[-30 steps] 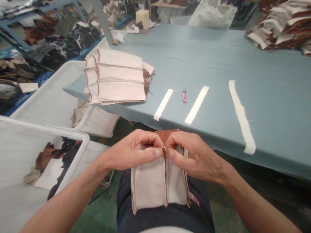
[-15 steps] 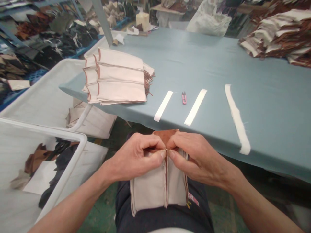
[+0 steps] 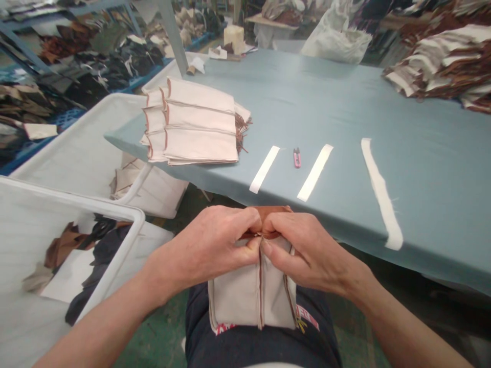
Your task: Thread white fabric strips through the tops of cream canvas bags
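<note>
We have the cream fabric piece (image 3: pixel 236 301) on our lap (image 3: pixel 264 347), its brown-lined middle seam pinched near the top by the left hand (image 3: pixel 217 243) and right hand (image 3: pixel 309 245), each grip narrow and holding the cloth. Beyond it, on our blue-green worktop (image 3: pixel 326 102), pink snips (image 3: pixel 296 158) lie between two pale strips (image 3: pixel 264 169), with a longer frayed strip (image 3: pixel 379 191) to the right and a stack of cream pieces (image 3: pixel 201 120) to the left.
</note>
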The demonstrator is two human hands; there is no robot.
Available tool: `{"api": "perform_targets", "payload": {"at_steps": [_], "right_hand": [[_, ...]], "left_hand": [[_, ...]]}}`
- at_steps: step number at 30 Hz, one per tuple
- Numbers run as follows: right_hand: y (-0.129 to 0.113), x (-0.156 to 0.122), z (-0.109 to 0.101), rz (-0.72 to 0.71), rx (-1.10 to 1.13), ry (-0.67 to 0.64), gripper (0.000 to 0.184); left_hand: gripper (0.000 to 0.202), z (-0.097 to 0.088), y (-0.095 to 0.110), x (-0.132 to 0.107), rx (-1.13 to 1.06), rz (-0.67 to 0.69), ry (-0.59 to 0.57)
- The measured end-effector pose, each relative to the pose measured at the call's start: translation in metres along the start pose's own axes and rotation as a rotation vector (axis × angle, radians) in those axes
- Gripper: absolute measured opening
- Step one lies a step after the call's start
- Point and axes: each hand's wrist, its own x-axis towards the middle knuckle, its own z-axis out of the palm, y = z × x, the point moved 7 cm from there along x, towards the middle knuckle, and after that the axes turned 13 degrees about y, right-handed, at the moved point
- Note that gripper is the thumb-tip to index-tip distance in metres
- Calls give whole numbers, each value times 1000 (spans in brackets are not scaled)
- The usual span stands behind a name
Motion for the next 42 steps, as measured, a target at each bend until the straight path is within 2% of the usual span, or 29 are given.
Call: {"api": "perform_targets", "payload": {"at_steps": [4, 6, 12, 17, 21, 24, 28, 32, 34, 37, 39, 42], "right_hand": [[4, 4, 2, 74, 106, 14, 13], [7, 5, 4, 108, 144, 22, 13], [20, 2, 7, 210, 235, 55, 12], [29, 0, 9, 284, 275, 45, 12], [32, -2, 12, 303, 299, 11, 18], [34, -6, 13, 333, 350, -30, 16], [39, -12, 16, 433, 548, -95, 9], [44, -19, 22, 518, 740, -182, 9], [47, -20, 26, 540, 776, -197, 15], [48, -21, 27, 534, 754, -177, 19], [45, -19, 23, 467, 691, -132, 19], [38, -17, 11, 333, 526, -39, 16]], "left_hand": [[14, -2, 1, 4, -101, 33, -18], [16, -2, 2, 5, -81, 64, -30], [17, -1, 13, 0, 110, 275, -30], [20, 8, 9, -10, 330, 459, 40], [19, 13, 7, -12, 303, 513, 2], [18, 12, 13, -11, 291, 576, -38], [28, 11, 25, -9, 355, 667, -67], [35, 19, 29, -8, 423, 696, -147], [28, 22, 28, -7, 387, 673, -137], [18, 22, 22, -4, 182, 494, -77], [18, 19, 17, -1, 67, 351, -14], [16, 16, 13, 2, 60, 211, 14]]}}
